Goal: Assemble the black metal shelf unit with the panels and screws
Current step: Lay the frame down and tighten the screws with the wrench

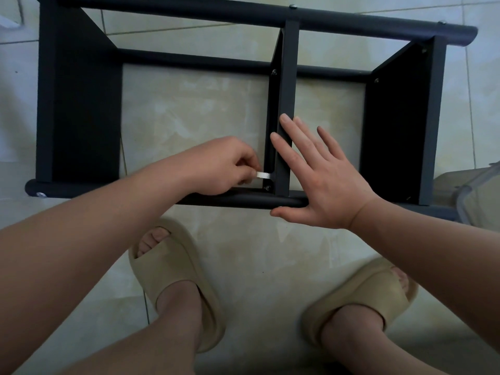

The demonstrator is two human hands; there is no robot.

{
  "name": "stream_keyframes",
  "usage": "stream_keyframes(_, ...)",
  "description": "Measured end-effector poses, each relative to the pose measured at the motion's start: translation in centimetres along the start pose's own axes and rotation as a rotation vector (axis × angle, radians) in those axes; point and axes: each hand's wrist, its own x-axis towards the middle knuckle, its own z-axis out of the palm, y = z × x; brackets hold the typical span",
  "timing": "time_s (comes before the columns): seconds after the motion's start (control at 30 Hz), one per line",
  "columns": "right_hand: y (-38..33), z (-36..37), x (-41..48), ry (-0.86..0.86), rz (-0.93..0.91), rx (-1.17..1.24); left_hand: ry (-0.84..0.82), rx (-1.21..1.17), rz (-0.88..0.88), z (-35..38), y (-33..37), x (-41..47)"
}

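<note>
Your left hand [224,166] pinches a small pale tool [263,175]; its bent end meets a screw [267,187] just past your fingertips; your right hand [319,180] lies flat, fingers spread over the middle panel [286,90], thumb against the front tube [243,200].

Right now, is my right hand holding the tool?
No, the right hand lies flat against the middle panel; the left hand pinches the tool.

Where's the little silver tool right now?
Head view, just left of centre: the left hand pinches the tool beside the middle panel's near end, just above a screw by the front bar.
</note>
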Motion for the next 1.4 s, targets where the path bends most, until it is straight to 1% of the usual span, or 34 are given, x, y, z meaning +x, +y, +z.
stream_keyframes(0.1,-0.1,0.0,0.0,0.0,-0.002,0.003,0.07,0.163,0.09,-0.8,0.3,0.0)
stream_keyframes(0.17,-0.1,-0.1,0.0,-0.002,0.0,0.007,0.055,0.158,0.103,-0.7,0.8,0.2)
stream_keyframes(0.2,-0.1,-0.1,0.0,-0.004,0.002,0.008,0.035,0.102,0.081,-0.6,1.0,0.3)
stream_keyframes(0.23,-0.1,-0.1,0.0,-0.005,0.003,0.009,0.013,-0.016,0.037,-0.3,1.1,0.4)
stream_keyframes(0.33,-0.1,-0.2,0.0,-0.011,0.003,0.014,-0.025,-0.506,-0.132,0.4,1.2,0.6)
stream_keyframes(0.5,-0.1,-0.2,0.1,-0.01,0.002,0.016,0.002,-0.913,-0.226,1.3,1.3,0.5)
stream_keyframes(0.57,-0.1,-0.2,0.1,-0.011,0.003,0.013,0.032,-0.921,-0.231,1.5,1.3,0.7)
stream_keyframes(0.73,-0.1,-0.2,0.1,-0.019,0.006,0.012,0.14,-0.672,-0.16,1.5,1.0,1.0)
stream_keyframes(0.8,-0.1,-0.2,0.1,-0.016,0.005,0.014,0.131,-0.65,-0.149,1.6,1.1,1.0)
stream_keyframes(0.97,-0.1,-0.2,0.1,-0.011,0.007,0.025,0.097,-0.768,-0.157,1.6,1.3,0.8)
stream_keyframes(1.17,-0.1,-0.2,0.1,-0.014,0.007,0.027,0.123,-0.804,-0.178,1.4,1.1,0.7)
stream_keyframes(1.3,-0.2,-0.3,0.1,-0.018,0.006,0.034,0.191,-0.86,-0.194,1.1,0.9,0.8)
stream_keyframes(1.4,-0.2,-0.3,0.1,-0.016,0.005,0.027,0.177,-0.89,-0.198,0.9,0.9,0.9)
